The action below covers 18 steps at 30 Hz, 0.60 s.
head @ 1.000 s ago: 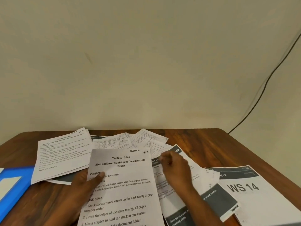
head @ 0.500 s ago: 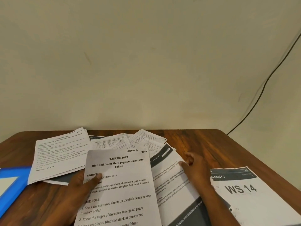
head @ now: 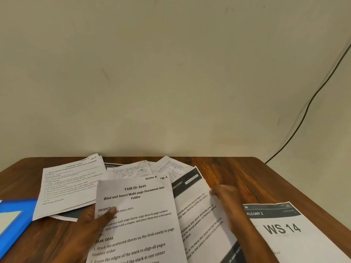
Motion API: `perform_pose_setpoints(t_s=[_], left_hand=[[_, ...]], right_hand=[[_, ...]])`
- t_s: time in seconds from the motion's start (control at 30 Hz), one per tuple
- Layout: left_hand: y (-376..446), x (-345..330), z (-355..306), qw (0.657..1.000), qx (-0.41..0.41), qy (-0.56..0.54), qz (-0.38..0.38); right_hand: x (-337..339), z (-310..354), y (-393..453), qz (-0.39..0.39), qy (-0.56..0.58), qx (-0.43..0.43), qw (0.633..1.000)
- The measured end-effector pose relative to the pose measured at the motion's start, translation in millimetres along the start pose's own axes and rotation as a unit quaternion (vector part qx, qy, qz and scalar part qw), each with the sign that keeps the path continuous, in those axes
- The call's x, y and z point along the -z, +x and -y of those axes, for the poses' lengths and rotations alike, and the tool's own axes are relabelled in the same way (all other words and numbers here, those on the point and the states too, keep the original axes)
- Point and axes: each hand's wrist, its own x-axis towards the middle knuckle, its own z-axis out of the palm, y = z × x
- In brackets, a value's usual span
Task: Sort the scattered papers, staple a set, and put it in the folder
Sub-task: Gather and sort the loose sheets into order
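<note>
A wooden worktop (head: 247,173) against a plain pale wall carries scattered printed sheets and a blue folder.

The task sheet (head: 136,221), headed "TASK ID: 3649", lies near the front middle. The left hand (head: 89,226) holds its left edge, thumb curled on top over the print, the grip pinching the paper. Just right of that sheet, partly under it, is a dark-banded page (head: 197,211); the right hand (head: 226,198) grips its right edge, though the fingers are blurred. Further right lies the "WS 14" sheet (head: 284,230). Left and behind it rests another printed page (head: 70,185), with handwritten notes (head: 131,170) behind. The blue folder (head: 13,223) lies at far left; its contents cannot be told. A dark cable (head: 311,97) runs down the wall at right.
</note>
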Motion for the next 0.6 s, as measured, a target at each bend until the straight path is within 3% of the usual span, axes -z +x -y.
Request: perform_pose_setpoints(t_s=[0.27,0.5,0.6], left_hand=[[3.5,2.5,1.5,1.0,-0.003,0.0,0.002],[1.3,1.9,1.3,1.0,-0.012,-0.014,0.013],[-1.4,1.5,-0.6,0.999,-0.016,-0.029,0.024]], right_hand=[[3.7,9.7,-5.6,0.011,0.027,-0.028,0.999],[8.1,25.2,-21.9,0.104,-0.074,0.055,0.99],[4.4,27.6,-25.3,0.1,-0.057,0.066,0.991]])
